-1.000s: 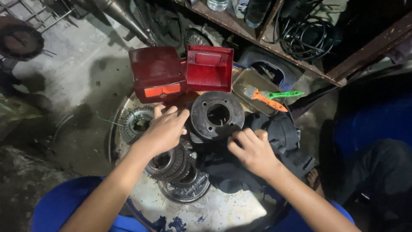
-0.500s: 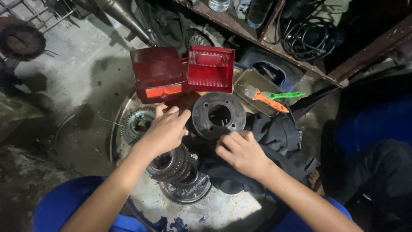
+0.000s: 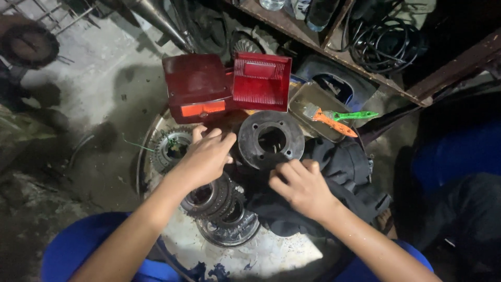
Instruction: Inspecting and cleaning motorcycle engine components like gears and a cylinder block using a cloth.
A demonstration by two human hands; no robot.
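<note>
Just ahead of both hands lies the round dark hub point(image 3: 271, 140); the left hand point(image 3: 204, 156), fingers curled, touches its near-left edge, while the right hand point(image 3: 301, 185) presses loosely curled on the black cloth point(image 3: 339, 172) just below it.

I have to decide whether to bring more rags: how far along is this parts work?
Done: toothed rings lie stacked in the tray. In hand: the left hand and right hand rest by the round hub, the right on the dark cloth. Left: a gear lies apart, untouched.
</note>
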